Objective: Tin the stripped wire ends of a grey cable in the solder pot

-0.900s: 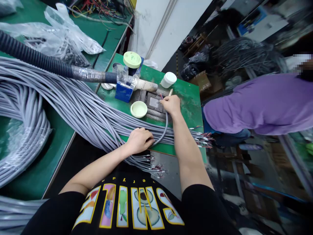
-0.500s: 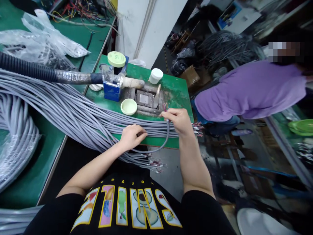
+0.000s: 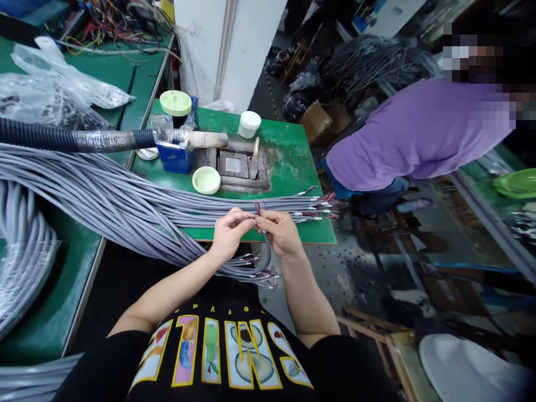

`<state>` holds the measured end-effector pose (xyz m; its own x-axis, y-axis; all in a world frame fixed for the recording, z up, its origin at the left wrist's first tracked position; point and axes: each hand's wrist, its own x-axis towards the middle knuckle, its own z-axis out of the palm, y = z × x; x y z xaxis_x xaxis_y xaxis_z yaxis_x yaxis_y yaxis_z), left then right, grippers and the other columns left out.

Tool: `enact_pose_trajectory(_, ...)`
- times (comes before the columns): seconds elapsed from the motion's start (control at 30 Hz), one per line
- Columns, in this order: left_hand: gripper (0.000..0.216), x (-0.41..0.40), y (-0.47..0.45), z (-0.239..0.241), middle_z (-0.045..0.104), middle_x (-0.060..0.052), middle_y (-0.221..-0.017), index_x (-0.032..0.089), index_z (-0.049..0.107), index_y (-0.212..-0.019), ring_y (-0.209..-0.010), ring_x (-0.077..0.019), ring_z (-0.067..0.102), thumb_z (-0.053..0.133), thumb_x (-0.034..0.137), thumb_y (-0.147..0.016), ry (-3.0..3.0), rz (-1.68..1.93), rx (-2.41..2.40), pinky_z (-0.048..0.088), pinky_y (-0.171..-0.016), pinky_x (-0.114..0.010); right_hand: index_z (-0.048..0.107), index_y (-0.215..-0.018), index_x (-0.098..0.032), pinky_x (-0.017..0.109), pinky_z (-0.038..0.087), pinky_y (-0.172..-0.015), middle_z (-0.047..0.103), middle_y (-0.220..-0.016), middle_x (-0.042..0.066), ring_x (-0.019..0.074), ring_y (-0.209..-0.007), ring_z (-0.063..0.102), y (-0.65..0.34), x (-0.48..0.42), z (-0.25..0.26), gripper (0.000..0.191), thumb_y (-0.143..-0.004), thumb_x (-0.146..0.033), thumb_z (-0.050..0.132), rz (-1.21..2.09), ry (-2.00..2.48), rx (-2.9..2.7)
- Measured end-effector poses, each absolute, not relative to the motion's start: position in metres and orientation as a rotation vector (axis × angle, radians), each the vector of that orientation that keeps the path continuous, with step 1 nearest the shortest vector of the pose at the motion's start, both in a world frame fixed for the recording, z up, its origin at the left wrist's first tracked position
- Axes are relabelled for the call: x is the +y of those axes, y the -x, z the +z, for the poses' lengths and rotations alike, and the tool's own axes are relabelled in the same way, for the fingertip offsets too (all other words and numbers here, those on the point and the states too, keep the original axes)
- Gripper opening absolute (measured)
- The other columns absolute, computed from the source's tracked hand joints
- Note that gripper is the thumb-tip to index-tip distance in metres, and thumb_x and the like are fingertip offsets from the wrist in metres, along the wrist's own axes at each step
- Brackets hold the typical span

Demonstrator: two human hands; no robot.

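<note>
One grey cable (image 3: 267,254) bends upward into my right hand (image 3: 281,231), whose thumb and fingers pinch it close to its stripped end. Thin coloured wires (image 3: 259,207) fan out above the fingertips. My left hand (image 3: 231,230) meets the right one there, thumb and forefinger closed at the same wires. A thick bundle of grey cables (image 3: 138,192) runs across the bench behind both hands, its stripped ends (image 3: 326,206) lying to the right. Below my hands hang more cable ends (image 3: 262,273) with bare coloured wires.
Behind the cables are a solder pot (image 3: 233,166) set in the green bench (image 3: 288,151), a scraper (image 3: 254,159), a pale green bowl (image 3: 206,180), a white tub (image 3: 250,124) and an extraction hose (image 3: 113,140) on a blue block (image 3: 173,158). A person in purple (image 3: 419,128) bends at the right.
My right hand has brought the cable end down and left, away from the solder pot. My left hand has risen from the bundle to meet it, closing on the wires.
</note>
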<state>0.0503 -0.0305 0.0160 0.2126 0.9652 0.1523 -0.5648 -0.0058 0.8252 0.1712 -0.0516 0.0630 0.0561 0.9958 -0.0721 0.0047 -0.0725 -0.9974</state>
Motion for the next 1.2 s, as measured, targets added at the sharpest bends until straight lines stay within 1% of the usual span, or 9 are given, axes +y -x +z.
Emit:
enact_pose_trajectory(0.13,0.018,-0.024,-0.043,0.023,0.057,0.000,-0.071,0.019,0.071,-0.078,-0.061,-0.0085,0.051,0.069,0.037,-0.078,-1.092,1.442,0.696,0.042,-0.058,-0.023,0.066,-0.077,-0.018,0.022,0.030,-0.045,0.053,-0.050,-0.004,0.0076,-0.044,0.042,-0.171,-0.061,0.056,0.028,-0.072,-0.046,0.070,1.297,1.253,-1.056)
enact_pose_trajectory(0.23,0.021,-0.022,-0.037,0.024,0.060,-0.002,-0.069,0.020,0.072,-0.078,-0.067,-0.0124,0.053,0.066,0.040,-0.081,-1.467,1.462,0.743,0.044,-0.066,-0.028,0.059,-0.115,-0.022,0.021,0.023,-0.038,0.054,-0.048,-0.007,0.0073,-0.037,0.037,-0.171,-0.072,0.048,0.047,-0.075,-0.045,0.067,1.367,1.212,-0.976)
enact_pose_trajectory(0.37,0.023,-0.028,-0.038,0.019,0.064,-0.003,-0.070,0.021,0.073,-0.079,-0.067,-0.0138,0.055,0.065,0.043,-0.081,-1.653,1.399,0.669,0.046,-0.070,-0.031,0.048,-0.127,-0.026,0.022,0.020,-0.037,0.046,-0.042,-0.011,0.0070,-0.033,0.029,-0.167,-0.081,0.043,0.060,-0.074,-0.046,0.067,1.341,1.161,-0.847)
enact_pose_trajectory(0.5,0.039,-0.035,-0.043,0.013,0.067,-0.005,-0.086,0.018,0.069,-0.103,-0.070,-0.0129,0.057,0.068,0.047,-0.077,-1.267,1.289,0.730,0.048,-0.069,-0.028,0.043,-0.131,-0.030,0.021,0.023,-0.036,0.045,-0.041,-0.012,0.0071,-0.032,0.029,-0.162,-0.088,0.039,0.061,-0.077,-0.047,0.065,1.323,1.123,-0.818)
enact_pose_trajectory(0.63,0.043,-0.037,-0.039,0.014,0.066,-0.006,-0.073,0.014,0.073,-0.094,-0.072,-0.0155,0.060,0.059,0.053,-0.082,-1.236,0.943,0.559,0.049,-0.074,-0.030,0.052,-0.124,-0.028,0.020,0.031,-0.037,0.054,-0.046,-0.009,0.0082,-0.035,0.040,-0.172,-0.091,0.037,0.053,-0.076,-0.044,0.067,1.435,1.154,-0.893)
enact_pose_trajectory(0.77,0.039,-0.037,-0.031,0.018,0.064,-0.006,-0.070,0.014,0.075,-0.080,-0.073,-0.0153,0.057,0.063,0.051,-0.080,-1.344,0.877,0.521,0.047,-0.075,-0.030,0.071,-0.096,-0.023,0.029,0.050,-0.063,0.070,-0.076,0.002,0.0159,-0.069,0.064,-0.196,-0.084,0.051,0.030,-0.072,-0.041,0.072,1.285,1.283,-1.188)
enact_pose_trajectory(0.87,0.037,-0.039,-0.030,0.019,0.063,-0.006,-0.069,0.015,0.076,-0.077,-0.073,-0.0152,0.054,0.066,0.051,-0.077,-1.391,0.849,0.502,0.045,-0.071,-0.029,0.073,-0.073,-0.021,0.030,0.048,-0.068,0.067,-0.074,0.004,0.0165,-0.073,0.061,-0.200,-0.075,0.072,0.020,-0.078,-0.038,0.065,0.969,1.363,-1.442)
enact_pose_trajectory(1.0,0.035,-0.044,-0.031,0.018,0.062,-0.005,-0.065,0.016,0.075,-0.070,-0.074,-0.0162,0.054,0.069,0.050,-0.075,-1.424,0.823,0.483,0.045,-0.073,-0.031,0.069,-0.061,-0.021,0.029,0.044,-0.063,0.062,-0.064,0.001,0.0144,-0.063,0.056,-0.182,-0.068,0.093,0.014,-0.074,-0.026,0.067,0.740,1.465,-1.599)
enact_pose_trajectory(1.2,0.035,-0.044,-0.026,0.021,0.061,-0.004,-0.064,0.015,0.075,-0.074,-0.069,-0.0148,0.054,0.069,0.049,-0.074,-1.372,0.800,0.495,0.045,-0.068,-0.028,0.064,-0.052,-0.021,0.028,0.040,-0.057,0.057,-0.055,0.000,0.0128,-0.056,0.051,-0.165,-0.059,0.087,0.020,-0.072,-0.021,0.061,0.748,1.436,-1.467)
